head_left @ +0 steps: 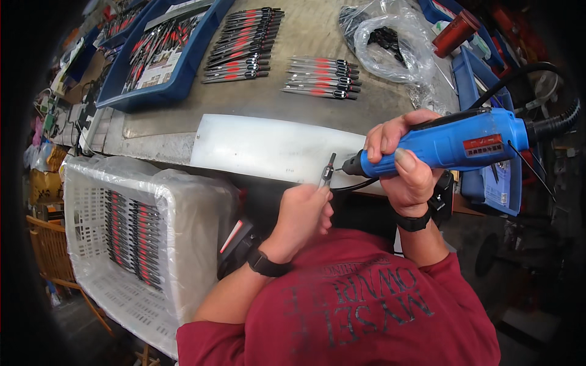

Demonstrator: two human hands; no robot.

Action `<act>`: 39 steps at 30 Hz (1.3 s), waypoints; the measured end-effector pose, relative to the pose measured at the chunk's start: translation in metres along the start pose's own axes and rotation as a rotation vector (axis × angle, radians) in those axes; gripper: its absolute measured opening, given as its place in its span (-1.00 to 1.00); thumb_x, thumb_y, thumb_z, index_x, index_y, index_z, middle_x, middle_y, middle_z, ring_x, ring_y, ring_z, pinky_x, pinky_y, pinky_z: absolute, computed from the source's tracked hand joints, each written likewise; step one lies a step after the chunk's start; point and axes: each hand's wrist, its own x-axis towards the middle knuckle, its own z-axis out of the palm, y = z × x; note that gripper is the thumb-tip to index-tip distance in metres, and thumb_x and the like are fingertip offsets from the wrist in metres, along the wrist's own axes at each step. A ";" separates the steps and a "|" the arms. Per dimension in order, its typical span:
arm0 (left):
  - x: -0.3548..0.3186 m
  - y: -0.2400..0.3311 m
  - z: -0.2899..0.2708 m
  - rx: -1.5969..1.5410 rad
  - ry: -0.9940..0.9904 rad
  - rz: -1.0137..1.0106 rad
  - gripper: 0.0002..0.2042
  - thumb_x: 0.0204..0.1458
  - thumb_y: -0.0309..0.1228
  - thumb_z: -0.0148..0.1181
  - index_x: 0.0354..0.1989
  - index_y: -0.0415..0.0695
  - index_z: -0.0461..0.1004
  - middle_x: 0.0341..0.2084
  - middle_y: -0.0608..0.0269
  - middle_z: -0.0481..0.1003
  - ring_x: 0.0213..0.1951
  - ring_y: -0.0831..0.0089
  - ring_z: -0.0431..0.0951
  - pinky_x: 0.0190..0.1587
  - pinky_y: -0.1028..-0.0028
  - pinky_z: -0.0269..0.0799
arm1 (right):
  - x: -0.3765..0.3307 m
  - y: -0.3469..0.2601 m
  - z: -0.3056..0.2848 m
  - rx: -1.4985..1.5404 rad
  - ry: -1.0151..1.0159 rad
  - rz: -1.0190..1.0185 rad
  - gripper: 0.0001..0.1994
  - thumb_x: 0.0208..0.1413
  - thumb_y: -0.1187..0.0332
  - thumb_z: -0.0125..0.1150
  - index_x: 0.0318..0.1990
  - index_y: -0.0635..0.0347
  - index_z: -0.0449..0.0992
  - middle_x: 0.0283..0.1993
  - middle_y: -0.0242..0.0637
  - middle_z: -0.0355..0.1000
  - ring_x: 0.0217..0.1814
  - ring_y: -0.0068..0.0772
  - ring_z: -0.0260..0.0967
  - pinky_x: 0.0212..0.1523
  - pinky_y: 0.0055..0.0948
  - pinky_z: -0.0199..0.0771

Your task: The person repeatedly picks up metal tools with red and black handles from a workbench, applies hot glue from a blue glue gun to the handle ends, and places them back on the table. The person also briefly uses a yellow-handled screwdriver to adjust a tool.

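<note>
Between the closed fingers of my left hand (305,213) stands a slim black and grey tool (328,172), tilted, its black end up. Its lower part is hidden in the fingers. My right hand (408,168) is wrapped round a blue electric screwdriver (455,145) lying nearly level, nose to the left. The thin bit ends right beside the tool; whether they touch I cannot tell. Both hands are over the near edge of a pale board (256,146). Beyond it, similar pointed tools with red middles lie in a short row (320,82) and a longer row (244,46).
A blue tray (195,58) with loose tools stands far left. Near left, a plastic-lined white basket (122,168) holds stacked tools. A clear bag (381,67) with black parts, a red cylinder (456,33) and blue bins (482,76) lie right. The screwdriver's cable (552,125) runs off right.
</note>
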 end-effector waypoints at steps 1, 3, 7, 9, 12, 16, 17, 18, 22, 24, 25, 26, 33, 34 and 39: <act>0.000 0.000 0.000 -0.002 0.002 -0.001 -0.81 0.13 -0.37 -0.02 -0.44 -0.23 0.37 -0.70 0.32 0.37 -0.74 0.61 0.34 -0.72 0.63 0.26 | 0.000 0.000 0.000 0.000 -0.004 0.005 -0.49 -0.18 0.49 0.20 -0.01 0.20 0.15 -0.43 -0.24 0.27 -0.47 -0.39 0.28 -0.43 -0.40 0.30; 0.001 -0.001 0.000 -0.002 -0.001 0.000 -0.81 0.13 -0.37 -0.02 -0.44 -0.22 0.37 -0.70 0.33 0.37 -0.74 0.62 0.33 -0.73 0.64 0.25 | 0.000 0.001 0.001 0.000 -0.007 0.013 -0.48 -0.18 0.48 0.20 -0.01 0.20 0.15 -0.43 -0.24 0.28 -0.47 -0.40 0.29 -0.42 -0.40 0.31; 0.001 -0.002 -0.001 -0.004 -0.013 0.010 -0.81 0.13 -0.37 -0.03 -0.44 -0.23 0.37 -0.70 0.34 0.36 -0.74 0.62 0.32 -0.73 0.64 0.23 | 0.001 0.003 0.002 -0.006 -0.016 0.016 -0.48 -0.18 0.47 0.21 -0.01 0.19 0.16 -0.43 -0.23 0.28 -0.47 -0.39 0.29 -0.42 -0.40 0.31; 0.001 -0.001 -0.002 -0.004 -0.014 0.009 -0.81 0.13 -0.37 -0.03 -0.43 -0.23 0.37 -0.70 0.34 0.36 -0.75 0.62 0.31 -0.73 0.64 0.22 | 0.001 0.004 0.002 -0.019 -0.023 0.019 -0.48 -0.18 0.47 0.21 -0.01 0.19 0.16 -0.44 -0.23 0.28 -0.46 -0.39 0.29 -0.41 -0.40 0.32; 0.001 -0.001 -0.002 -0.001 -0.016 0.008 -0.81 0.13 -0.37 -0.03 -0.43 -0.23 0.37 -0.71 0.34 0.36 -0.75 0.63 0.30 -0.73 0.65 0.21 | 0.001 0.005 0.002 -0.015 -0.022 0.020 -0.49 -0.18 0.47 0.21 -0.01 0.19 0.16 -0.44 -0.23 0.28 -0.46 -0.39 0.29 -0.41 -0.39 0.32; 0.001 -0.001 -0.002 -0.016 -0.024 0.010 -0.82 0.13 -0.38 -0.04 -0.43 -0.23 0.37 -0.71 0.34 0.36 -0.75 0.63 0.29 -0.73 0.65 0.19 | 0.002 0.005 0.002 -0.005 -0.011 0.033 -0.49 -0.19 0.48 0.21 -0.01 0.19 0.17 -0.43 -0.23 0.28 -0.47 -0.39 0.28 -0.42 -0.39 0.32; 0.001 -0.001 -0.002 -0.024 -0.025 0.009 -0.82 0.13 -0.38 -0.04 -0.43 -0.23 0.37 -0.71 0.34 0.36 -0.75 0.63 0.29 -0.73 0.65 0.19 | 0.002 0.004 0.002 -0.005 -0.008 0.032 -0.48 -0.19 0.48 0.21 -0.01 0.19 0.17 -0.43 -0.23 0.28 -0.47 -0.39 0.28 -0.42 -0.39 0.32; 0.001 -0.001 -0.002 -0.022 -0.024 0.009 -0.82 0.13 -0.38 -0.04 -0.43 -0.23 0.37 -0.71 0.34 0.36 -0.75 0.64 0.29 -0.73 0.65 0.19 | 0.002 0.004 0.002 -0.006 -0.006 0.031 -0.48 -0.19 0.48 0.21 -0.01 0.19 0.17 -0.43 -0.23 0.28 -0.47 -0.39 0.28 -0.42 -0.39 0.32; 0.001 -0.001 -0.002 -0.025 -0.024 0.005 -0.82 0.13 -0.39 -0.04 -0.43 -0.23 0.37 -0.71 0.34 0.35 -0.75 0.64 0.28 -0.73 0.65 0.19 | 0.002 0.004 0.002 0.000 -0.017 0.034 -0.48 -0.19 0.49 0.21 -0.01 0.18 0.17 -0.42 -0.24 0.28 -0.47 -0.39 0.28 -0.42 -0.39 0.32; 0.001 -0.001 -0.002 -0.026 -0.023 0.004 -0.82 0.13 -0.39 -0.04 -0.43 -0.23 0.37 -0.71 0.34 0.35 -0.75 0.64 0.28 -0.74 0.65 0.18 | 0.001 0.005 0.003 0.019 -0.013 0.037 -0.48 -0.19 0.49 0.21 -0.01 0.18 0.17 -0.42 -0.24 0.28 -0.46 -0.39 0.28 -0.42 -0.39 0.32; 0.001 -0.001 -0.002 -0.023 -0.021 0.004 -0.82 0.13 -0.39 -0.04 -0.43 -0.23 0.37 -0.71 0.35 0.35 -0.75 0.64 0.27 -0.74 0.65 0.17 | 0.001 0.005 0.003 0.014 -0.016 0.034 -0.48 -0.19 0.49 0.21 -0.01 0.18 0.17 -0.42 -0.24 0.28 -0.46 -0.39 0.28 -0.42 -0.39 0.32; 0.001 -0.002 -0.002 -0.023 -0.020 0.008 -0.82 0.13 -0.39 -0.04 -0.43 -0.24 0.37 -0.71 0.35 0.35 -0.76 0.64 0.27 -0.74 0.65 0.17 | 0.001 0.004 0.004 0.008 -0.019 0.031 -0.49 -0.19 0.49 0.21 -0.01 0.18 0.17 -0.42 -0.24 0.28 -0.46 -0.39 0.28 -0.42 -0.39 0.32; -0.003 0.001 -0.004 -0.086 -0.043 0.015 -0.75 0.16 -0.31 -0.08 -0.43 -0.23 0.38 -0.72 0.36 0.33 -0.76 0.66 0.21 -0.74 0.65 0.08 | 0.002 -0.002 0.003 0.010 -0.051 -0.016 -0.49 -0.16 0.48 0.21 0.00 0.14 0.17 -0.41 -0.23 0.27 -0.46 -0.35 0.26 -0.38 -0.39 0.31; -0.005 0.001 -0.005 -0.102 -0.033 0.006 -0.73 0.16 -0.28 -0.10 -0.43 -0.23 0.38 -0.72 0.35 0.32 -0.76 0.66 0.20 -0.74 0.65 0.06 | 0.002 -0.003 0.003 0.016 -0.051 -0.013 -0.49 -0.16 0.48 0.20 0.01 0.14 0.16 -0.41 -0.23 0.27 -0.45 -0.34 0.27 -0.38 -0.38 0.31; -0.002 0.003 -0.009 -0.204 -0.084 0.020 -0.68 0.17 -0.21 -0.13 -0.44 -0.22 0.39 -0.74 0.35 0.30 -0.76 0.65 0.13 -0.74 0.65 -0.02 | 0.001 -0.008 0.000 0.052 -0.068 -0.024 -0.47 -0.15 0.49 0.19 0.03 0.12 0.15 -0.39 -0.22 0.27 -0.42 -0.32 0.27 -0.37 -0.38 0.30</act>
